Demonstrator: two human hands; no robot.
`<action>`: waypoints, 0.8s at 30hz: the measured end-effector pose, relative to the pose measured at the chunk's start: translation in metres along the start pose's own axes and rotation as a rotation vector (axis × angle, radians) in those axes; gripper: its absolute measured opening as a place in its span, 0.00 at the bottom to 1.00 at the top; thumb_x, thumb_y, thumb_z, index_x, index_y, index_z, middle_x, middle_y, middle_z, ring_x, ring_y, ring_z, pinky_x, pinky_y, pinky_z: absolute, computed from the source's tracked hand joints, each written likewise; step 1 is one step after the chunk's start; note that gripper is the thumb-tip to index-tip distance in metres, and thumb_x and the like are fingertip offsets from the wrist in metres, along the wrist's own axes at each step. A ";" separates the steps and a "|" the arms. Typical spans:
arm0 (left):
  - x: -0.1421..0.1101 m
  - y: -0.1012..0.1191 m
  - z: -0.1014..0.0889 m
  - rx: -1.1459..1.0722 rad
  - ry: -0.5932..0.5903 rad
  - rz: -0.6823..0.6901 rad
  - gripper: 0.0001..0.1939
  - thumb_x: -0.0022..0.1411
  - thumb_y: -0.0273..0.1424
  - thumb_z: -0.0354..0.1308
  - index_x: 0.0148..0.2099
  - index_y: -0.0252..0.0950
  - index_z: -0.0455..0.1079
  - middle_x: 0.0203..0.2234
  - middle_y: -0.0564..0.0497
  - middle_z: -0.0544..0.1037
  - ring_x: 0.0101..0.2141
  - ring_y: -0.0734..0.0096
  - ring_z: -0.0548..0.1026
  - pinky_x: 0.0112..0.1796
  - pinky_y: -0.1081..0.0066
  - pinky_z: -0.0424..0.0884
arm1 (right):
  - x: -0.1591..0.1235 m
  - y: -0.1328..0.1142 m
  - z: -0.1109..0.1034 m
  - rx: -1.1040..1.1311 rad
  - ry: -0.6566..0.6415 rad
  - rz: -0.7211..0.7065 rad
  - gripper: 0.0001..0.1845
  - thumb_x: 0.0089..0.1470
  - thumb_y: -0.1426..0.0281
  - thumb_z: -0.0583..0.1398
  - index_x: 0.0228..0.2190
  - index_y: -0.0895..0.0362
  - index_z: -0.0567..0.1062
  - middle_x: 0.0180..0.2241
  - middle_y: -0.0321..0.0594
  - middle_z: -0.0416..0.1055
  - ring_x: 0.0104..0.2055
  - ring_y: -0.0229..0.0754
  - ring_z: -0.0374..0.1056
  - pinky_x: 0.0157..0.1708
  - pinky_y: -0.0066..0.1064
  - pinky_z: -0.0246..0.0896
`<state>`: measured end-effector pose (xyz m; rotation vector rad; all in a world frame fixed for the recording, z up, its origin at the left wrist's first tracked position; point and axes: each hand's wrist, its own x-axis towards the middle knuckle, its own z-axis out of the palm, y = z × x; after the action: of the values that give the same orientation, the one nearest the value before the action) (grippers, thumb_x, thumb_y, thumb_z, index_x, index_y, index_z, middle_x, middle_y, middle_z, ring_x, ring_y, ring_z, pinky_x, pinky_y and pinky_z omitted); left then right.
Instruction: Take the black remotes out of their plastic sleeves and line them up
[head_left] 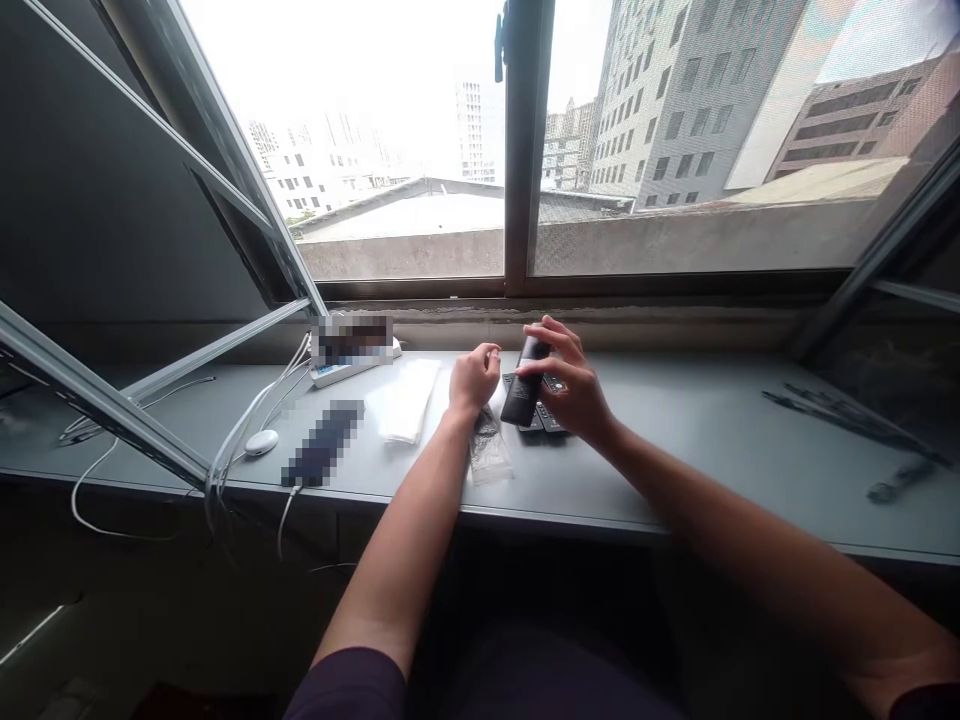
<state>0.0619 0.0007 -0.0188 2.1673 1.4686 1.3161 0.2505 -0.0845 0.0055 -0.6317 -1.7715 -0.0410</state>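
In my right hand (576, 388) is a black remote control (523, 398), tilted, its plain back with small print turned toward me. The fingers and thumb grip its upper part and side. Beneath it, several black remote controls (551, 422) with rows of buttons lie side by side on the desk, partly covered. Just left of the held remote, my left hand (475, 378) is curled closed, its back toward me. Whatever its fingers may hold is hidden. A clear plastic bag (491, 462) lies by the left wrist, with something dark near its top.
White plastic sleeves (409, 402) lie on the grey desk (697, 440) to the left. Beyond them are a blurred-out phone (324, 445), a round white puck (261, 443), a power strip (356, 365) and white cables (234, 440). Metal frame posts stand at both sides.
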 end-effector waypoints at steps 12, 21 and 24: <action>0.000 0.002 -0.001 -0.003 -0.007 0.005 0.16 0.78 0.34 0.54 0.54 0.40 0.83 0.42 0.46 0.88 0.40 0.60 0.84 0.43 0.67 0.73 | -0.004 -0.001 -0.002 -0.099 -0.094 -0.173 0.48 0.69 0.76 0.64 0.79 0.39 0.52 0.62 0.43 0.79 0.76 0.60 0.59 0.73 0.67 0.61; -0.001 0.005 -0.004 0.013 -0.024 -0.014 0.16 0.79 0.33 0.54 0.55 0.41 0.83 0.44 0.46 0.88 0.42 0.60 0.84 0.46 0.67 0.74 | -0.001 -0.005 -0.006 -0.086 -0.077 -0.255 0.49 0.69 0.76 0.65 0.79 0.37 0.52 0.64 0.42 0.77 0.77 0.60 0.59 0.72 0.67 0.64; -0.001 0.003 -0.003 0.002 -0.009 0.000 0.15 0.79 0.34 0.54 0.55 0.40 0.83 0.42 0.46 0.88 0.40 0.60 0.84 0.44 0.67 0.73 | -0.001 -0.006 -0.006 -0.076 -0.055 -0.240 0.47 0.70 0.73 0.66 0.79 0.37 0.53 0.64 0.43 0.77 0.77 0.61 0.60 0.70 0.68 0.65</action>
<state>0.0612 -0.0025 -0.0154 2.1720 1.4676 1.3034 0.2532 -0.0918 0.0079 -0.4748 -1.8987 -0.2584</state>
